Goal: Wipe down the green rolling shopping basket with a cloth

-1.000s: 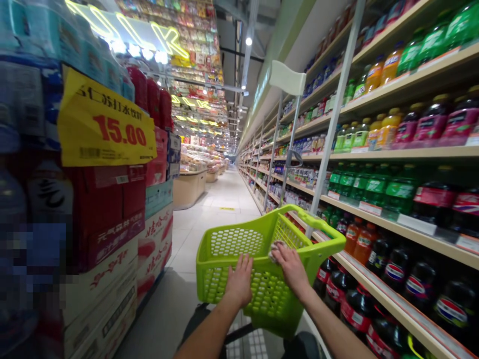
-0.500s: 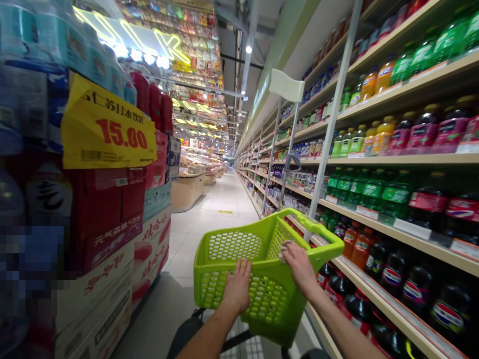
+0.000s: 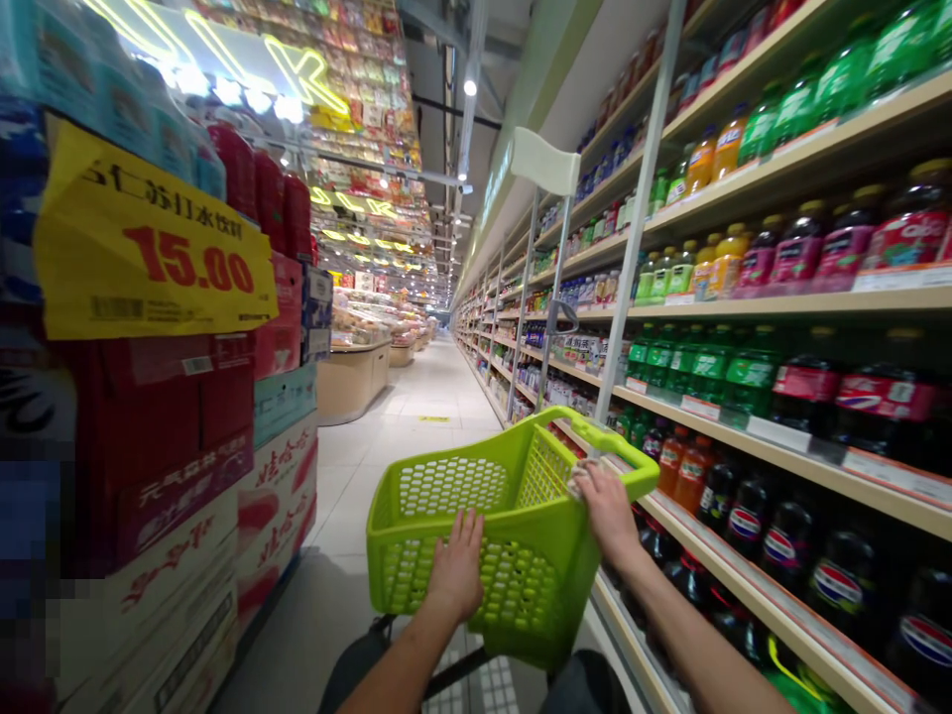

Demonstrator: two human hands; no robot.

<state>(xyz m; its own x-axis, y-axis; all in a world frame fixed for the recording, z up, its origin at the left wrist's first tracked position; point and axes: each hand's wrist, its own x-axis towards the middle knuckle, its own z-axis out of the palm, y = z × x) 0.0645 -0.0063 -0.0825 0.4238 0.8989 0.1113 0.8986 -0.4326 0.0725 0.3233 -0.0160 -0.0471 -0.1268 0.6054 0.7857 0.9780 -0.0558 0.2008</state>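
A lime-green shopping cart (image 3: 521, 585) with a perforated basket stands in front of me, its handle bar (image 3: 632, 458) at the right. My left hand (image 3: 456, 570) lies against the near side wall of the basket, its fingers stretched out over the rim. Over the rim near the handle end, my right hand (image 3: 606, 506) is closed on a crumpled whitish cloth (image 3: 584, 476). Part of the cloth is hidden under the fingers.
Shelves of soda bottles (image 3: 751, 367) run along the right, close to the cart. Stacked drink cartons (image 3: 275, 506) stand on the left beneath a yellow price sign (image 3: 156, 248). A tiled aisle (image 3: 409, 407) stretches ahead, with wooden display stands (image 3: 353, 382) along its left side.
My right hand has slid along the rim toward the handle with the cloth. The left hand stays on the basket side. The view has shifted slightly to the right.
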